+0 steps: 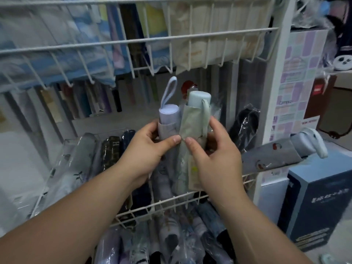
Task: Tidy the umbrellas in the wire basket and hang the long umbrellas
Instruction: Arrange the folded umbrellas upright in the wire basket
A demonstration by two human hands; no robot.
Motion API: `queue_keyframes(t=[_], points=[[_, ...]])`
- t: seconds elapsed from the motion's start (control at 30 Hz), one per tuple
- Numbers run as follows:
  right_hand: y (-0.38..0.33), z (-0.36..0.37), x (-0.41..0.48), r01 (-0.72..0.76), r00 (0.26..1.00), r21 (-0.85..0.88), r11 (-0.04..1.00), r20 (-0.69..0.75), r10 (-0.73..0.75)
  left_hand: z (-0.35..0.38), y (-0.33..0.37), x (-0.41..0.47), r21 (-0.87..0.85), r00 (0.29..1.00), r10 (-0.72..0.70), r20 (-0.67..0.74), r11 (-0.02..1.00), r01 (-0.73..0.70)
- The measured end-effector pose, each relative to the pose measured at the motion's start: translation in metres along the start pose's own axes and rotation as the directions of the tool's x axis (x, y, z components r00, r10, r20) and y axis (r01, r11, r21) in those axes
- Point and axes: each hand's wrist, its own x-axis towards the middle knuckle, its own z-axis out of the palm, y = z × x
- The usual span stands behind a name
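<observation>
Head view: I have both hands up over the wire basket (pixel 163 203), holding two folded umbrellas upright and side by side. My left hand (pixel 150 149) is wrapped around the lilac umbrella (pixel 168 119), thumb across its front, its wrist loop standing up above the cap. My right hand (pixel 213 155) grips the green umbrella (pixel 192 126), thumb on the front, fingers behind; the pale blue handle sticks out of the top of its sleeve. The two umbrellas touch along their length, and my thumbs nearly meet at the seam between them. A red-topped piece shows just behind the pair; I can't tell what it belongs to.

As for progress, I judge the basket work as under way, not finished. At the left of the basket a few wrapped umbrellas (pixel 112 149) lie in a neat row, parallel. At the right a black one (pixel 244 126) leans loose, and a grey printed umbrella (pixel 274 157) pokes out sideways over the basket's edge, so that side still wants straightening. The pair in my hands still has to go down into a place in the row. The lower basket (pixel 171 242) is a jumble of wrapped umbrellas, overlapping at angles.

Of hanging the long umbrellas I can say little: some dark, narrow shapes hang behind the rack, too blurred to identify.
</observation>
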Motion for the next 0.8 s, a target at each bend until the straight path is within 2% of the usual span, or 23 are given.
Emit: queue_keyframes(t=[0.2,0.37,0.47,0.6,0.7,0.8], points=[[-0.014,0.015,0.026,0.092,0.977,-0.269,0.959,0.210,-0.035,-0.018,-0.003,-0.003,-0.206,0.994,-0.073,-0.082,0.977,0.055],[-0.032,0.036,0.041,0.172,0.962,-0.547,0.819,0.273,-0.020,-0.039,-0.010,0.002,-0.214,0.930,-0.123,-0.347,0.976,0.049],[-0.045,0.050,0.052,0.244,0.939,-0.612,0.752,0.342,-0.027,-0.053,-0.005,0.007,-0.328,0.884,-0.203,-0.422,0.943,0.060],[-0.060,0.071,0.059,0.350,0.899,-0.659,0.666,0.435,-0.043,-0.068,0.008,0.014,-0.270,0.851,-0.206,-0.483,0.960,0.079],[-0.071,0.090,0.067,0.320,0.894,-0.589,0.742,0.448,-0.030,-0.090,0.028,0.022,-0.193,0.805,-0.162,-0.571,0.979,0.060],[-0.075,0.117,0.074,0.111,0.894,-0.442,0.890,0.435,0.104,-0.114,0.046,0.020,-0.100,0.780,-0.157,-0.606,0.988,0.121]])
